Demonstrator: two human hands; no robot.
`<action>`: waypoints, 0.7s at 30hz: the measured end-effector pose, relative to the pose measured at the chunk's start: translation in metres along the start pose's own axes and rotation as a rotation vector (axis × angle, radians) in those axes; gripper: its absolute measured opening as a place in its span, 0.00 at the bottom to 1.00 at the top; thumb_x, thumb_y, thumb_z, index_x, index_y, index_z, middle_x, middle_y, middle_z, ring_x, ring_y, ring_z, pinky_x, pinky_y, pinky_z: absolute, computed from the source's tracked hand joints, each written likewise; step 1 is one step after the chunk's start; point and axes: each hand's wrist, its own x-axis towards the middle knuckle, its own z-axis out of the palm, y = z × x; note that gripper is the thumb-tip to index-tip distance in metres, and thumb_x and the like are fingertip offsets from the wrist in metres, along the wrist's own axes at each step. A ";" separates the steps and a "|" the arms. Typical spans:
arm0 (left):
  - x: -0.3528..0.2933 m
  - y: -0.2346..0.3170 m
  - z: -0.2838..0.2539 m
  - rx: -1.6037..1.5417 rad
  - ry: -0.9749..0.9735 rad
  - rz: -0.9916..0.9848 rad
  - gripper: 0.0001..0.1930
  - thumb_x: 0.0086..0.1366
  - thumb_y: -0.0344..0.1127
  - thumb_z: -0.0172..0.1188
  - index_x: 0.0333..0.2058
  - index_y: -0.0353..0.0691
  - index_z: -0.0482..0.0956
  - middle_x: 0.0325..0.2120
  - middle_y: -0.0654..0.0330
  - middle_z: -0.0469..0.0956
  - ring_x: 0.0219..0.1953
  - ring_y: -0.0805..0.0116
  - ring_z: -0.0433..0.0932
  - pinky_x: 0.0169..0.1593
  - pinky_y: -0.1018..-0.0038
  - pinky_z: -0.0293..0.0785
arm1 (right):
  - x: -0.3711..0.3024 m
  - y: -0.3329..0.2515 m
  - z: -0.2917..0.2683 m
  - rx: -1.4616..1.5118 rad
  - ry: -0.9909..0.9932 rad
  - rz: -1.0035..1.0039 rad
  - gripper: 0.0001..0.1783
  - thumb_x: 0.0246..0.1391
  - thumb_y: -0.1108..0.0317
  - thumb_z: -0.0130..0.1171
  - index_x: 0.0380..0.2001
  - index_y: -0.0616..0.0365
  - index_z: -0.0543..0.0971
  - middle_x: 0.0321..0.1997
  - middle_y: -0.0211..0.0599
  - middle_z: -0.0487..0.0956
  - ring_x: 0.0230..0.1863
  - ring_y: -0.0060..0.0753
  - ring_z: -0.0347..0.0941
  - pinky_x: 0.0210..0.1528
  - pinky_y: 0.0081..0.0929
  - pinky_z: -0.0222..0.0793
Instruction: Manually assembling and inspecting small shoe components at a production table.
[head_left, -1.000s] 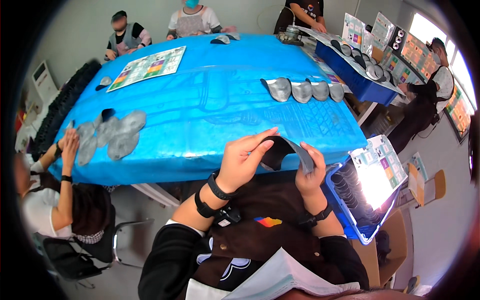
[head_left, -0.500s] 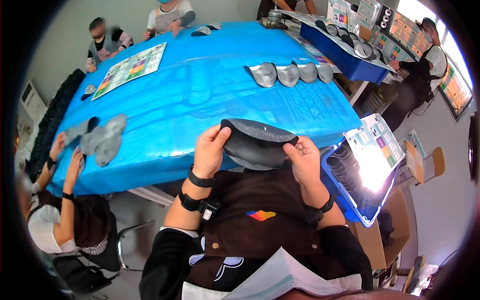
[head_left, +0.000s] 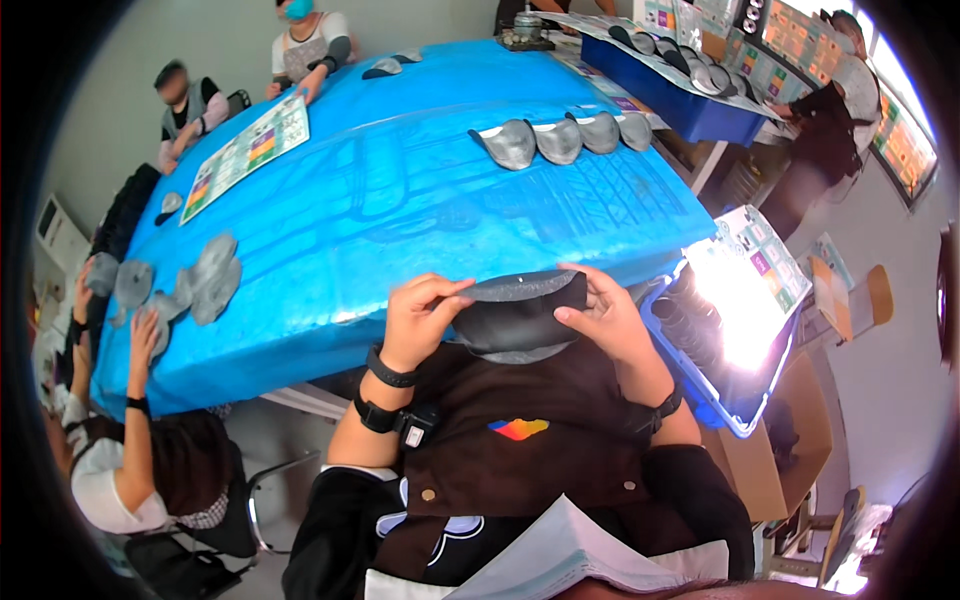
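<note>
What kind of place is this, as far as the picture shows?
Probably a workshop or small factory line: several people sit around a long blue table with rows of grey moulded pieces, blue bins of parts and instruction sheets.

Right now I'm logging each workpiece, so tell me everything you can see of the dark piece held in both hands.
The dark piece is a curved, cap-like shell, dark grey to black, with a paler grey upper edge and a matte, fabric-like look. It is held level above the lap, at the near edge of the blue table. The left hand pinches its left end, the right hand its right end. Its underside is hidden.
</note>
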 end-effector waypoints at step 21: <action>0.001 -0.014 0.022 -0.268 -0.036 -0.392 0.08 0.60 0.33 0.49 0.35 0.35 0.71 0.18 0.63 0.71 0.20 0.78 0.69 0.25 0.83 0.67 | -0.185 -0.016 -0.323 -0.624 0.926 0.850 0.15 0.40 0.78 0.51 0.36 0.71 0.68 0.29 0.43 0.71 0.20 0.33 0.72 0.16 0.21 0.72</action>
